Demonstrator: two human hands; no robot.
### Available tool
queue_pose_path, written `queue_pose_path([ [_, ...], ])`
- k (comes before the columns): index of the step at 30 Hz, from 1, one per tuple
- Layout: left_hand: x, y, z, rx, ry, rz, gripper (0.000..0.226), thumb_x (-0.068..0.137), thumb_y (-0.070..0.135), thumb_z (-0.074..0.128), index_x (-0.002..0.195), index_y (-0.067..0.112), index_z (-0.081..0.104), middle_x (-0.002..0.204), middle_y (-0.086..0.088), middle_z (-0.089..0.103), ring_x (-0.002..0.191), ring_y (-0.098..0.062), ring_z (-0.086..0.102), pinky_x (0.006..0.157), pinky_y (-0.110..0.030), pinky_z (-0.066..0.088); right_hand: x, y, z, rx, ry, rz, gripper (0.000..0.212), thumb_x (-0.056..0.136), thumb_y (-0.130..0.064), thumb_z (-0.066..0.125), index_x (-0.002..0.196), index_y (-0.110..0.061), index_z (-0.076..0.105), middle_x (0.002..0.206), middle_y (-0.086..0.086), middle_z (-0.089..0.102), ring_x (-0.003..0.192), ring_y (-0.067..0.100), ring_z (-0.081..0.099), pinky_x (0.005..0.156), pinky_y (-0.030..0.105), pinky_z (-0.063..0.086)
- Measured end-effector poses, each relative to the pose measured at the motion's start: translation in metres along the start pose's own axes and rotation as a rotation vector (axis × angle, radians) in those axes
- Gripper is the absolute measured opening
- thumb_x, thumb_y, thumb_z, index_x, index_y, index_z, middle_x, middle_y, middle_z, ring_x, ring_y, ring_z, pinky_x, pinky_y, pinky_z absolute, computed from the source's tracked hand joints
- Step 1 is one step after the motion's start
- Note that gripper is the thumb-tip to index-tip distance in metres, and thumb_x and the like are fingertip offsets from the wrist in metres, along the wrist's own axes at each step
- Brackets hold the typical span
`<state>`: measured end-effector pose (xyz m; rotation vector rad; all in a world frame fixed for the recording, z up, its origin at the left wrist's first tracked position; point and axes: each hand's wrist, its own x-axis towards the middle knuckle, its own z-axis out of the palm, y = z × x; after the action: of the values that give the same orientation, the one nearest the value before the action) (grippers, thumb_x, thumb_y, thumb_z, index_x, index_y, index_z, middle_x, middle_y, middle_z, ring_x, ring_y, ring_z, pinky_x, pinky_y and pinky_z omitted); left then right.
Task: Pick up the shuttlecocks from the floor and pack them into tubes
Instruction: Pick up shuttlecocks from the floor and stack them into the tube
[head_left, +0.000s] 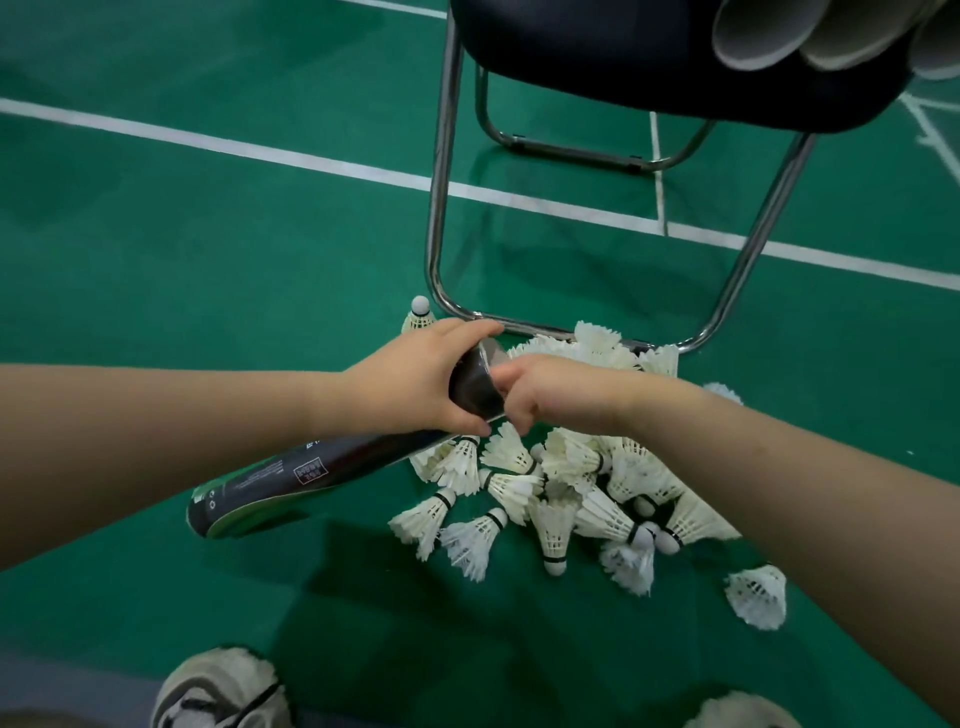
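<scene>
- Head view: left grip (415, 384) is clasping the dark tube (322, 467) near its mouth.
- Right grip (561, 395) is curling at that mouth; what it holds, I cannot tell.
- Shuttlecocks (571, 493) are lying heaped on the floor (156, 234) — light, with probably fragile feathers — best taken by the cork.

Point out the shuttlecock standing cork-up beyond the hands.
The shuttlecock just left of the chair leg, above the left hand: it stands alone, white cork on top.

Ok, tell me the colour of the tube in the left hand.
Glossy black tube, with white print and green patches near its lower end; the head view shows it.
</scene>
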<state>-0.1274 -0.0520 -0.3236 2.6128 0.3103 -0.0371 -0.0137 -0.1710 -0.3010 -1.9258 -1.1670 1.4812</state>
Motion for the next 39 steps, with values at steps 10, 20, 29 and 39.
queue_pose_path([
  [10,0.006,-0.005,-0.01,-0.042,0.084,-0.08,0.097,0.064,0.038,0.081,0.143,0.021,0.027,0.135,-0.005,0.046,0.12,-0.02,0.044,0.094,-0.022,0.031,0.011,-0.023,-0.014,-0.019,0.352,-0.054,0.021,0.087,-0.014,0.054,0.09,0.003,0.065,0.084,0.014,0.062,0.078,0.018,0.054,0.079,0.029,0.046],
  [20,0.012,-0.025,0.007,-0.057,0.019,-0.154,0.098,0.065,0.045,0.079,0.144,0.024,0.023,0.13,-0.008,0.045,0.114,-0.024,0.049,0.093,-0.026,0.037,0.063,0.075,0.015,-0.459,0.24,0.266,0.053,0.087,-0.009,0.053,0.136,-0.027,0.042,0.131,0.004,0.052,0.102,0.021,0.06,0.076,0.029,0.05],
  [29,0.021,-0.034,0.01,-0.052,0.006,-0.167,0.103,0.064,0.046,0.079,0.145,0.022,0.02,0.133,-0.008,0.043,0.119,-0.024,0.044,0.094,-0.025,0.034,0.096,0.11,0.044,-1.293,0.073,0.101,0.032,0.092,-0.016,0.043,0.122,-0.019,0.053,0.133,0.004,0.048,0.129,0.025,0.032,0.103,0.042,0.03],
  [39,0.023,-0.033,0.021,-0.058,-0.011,-0.157,0.099,0.068,0.046,0.076,0.145,0.029,0.016,0.125,-0.008,0.049,0.11,-0.024,0.049,0.089,-0.027,0.038,0.1,0.104,0.018,-1.128,0.22,0.14,0.016,0.091,-0.026,0.052,0.104,-0.025,0.063,0.108,0.002,0.06,0.11,0.024,0.046,0.098,0.04,0.031],
])
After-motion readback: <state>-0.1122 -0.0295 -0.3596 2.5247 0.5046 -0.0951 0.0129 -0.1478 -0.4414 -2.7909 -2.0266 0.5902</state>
